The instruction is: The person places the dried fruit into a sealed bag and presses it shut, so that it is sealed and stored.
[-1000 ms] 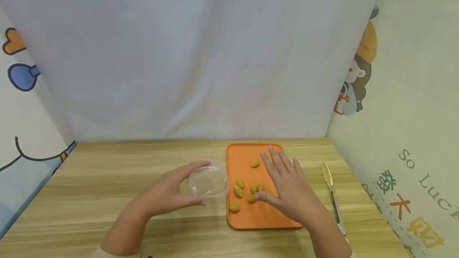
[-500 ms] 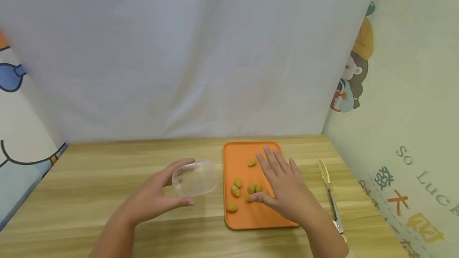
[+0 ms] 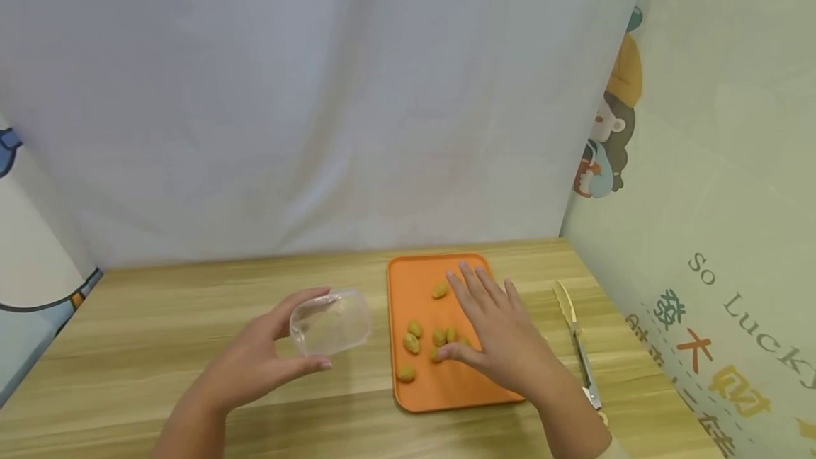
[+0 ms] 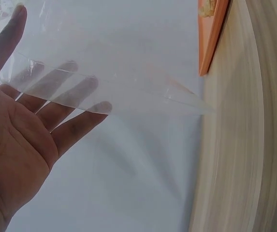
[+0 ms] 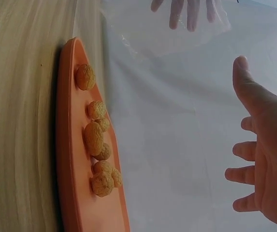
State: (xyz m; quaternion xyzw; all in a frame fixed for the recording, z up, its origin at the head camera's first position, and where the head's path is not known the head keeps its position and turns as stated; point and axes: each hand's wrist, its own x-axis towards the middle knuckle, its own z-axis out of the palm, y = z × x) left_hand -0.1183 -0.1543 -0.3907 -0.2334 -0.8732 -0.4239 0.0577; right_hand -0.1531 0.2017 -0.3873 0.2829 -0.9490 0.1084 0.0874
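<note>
My left hand (image 3: 258, 360) holds a clear plastic container (image 3: 331, 322) between thumb and fingers, left of an orange tray (image 3: 459, 388). In the left wrist view the fingers of that hand (image 4: 36, 111) show through the container's clear wall (image 4: 128, 77). My right hand (image 3: 503, 338), fingers spread and empty, hovers over the tray's right part, hiding some of it. Several brown, wrinkled walnut-like pieces (image 3: 411, 343) lie on the tray; the right wrist view shows them (image 5: 94, 137) beside the empty right hand (image 5: 273, 154).
Metal tongs (image 3: 583, 356) with yellowish tips lie on the wooden table (image 3: 159, 346), right of the tray. A pale cloth (image 3: 255, 91) hangs behind the table, and a printed sheet (image 3: 714, 161) stands along the right side.
My left hand has moved left with the container, widening the gap to the tray. The right hand stays over the tray with its fingers spread. The head view has shifted slightly.
</note>
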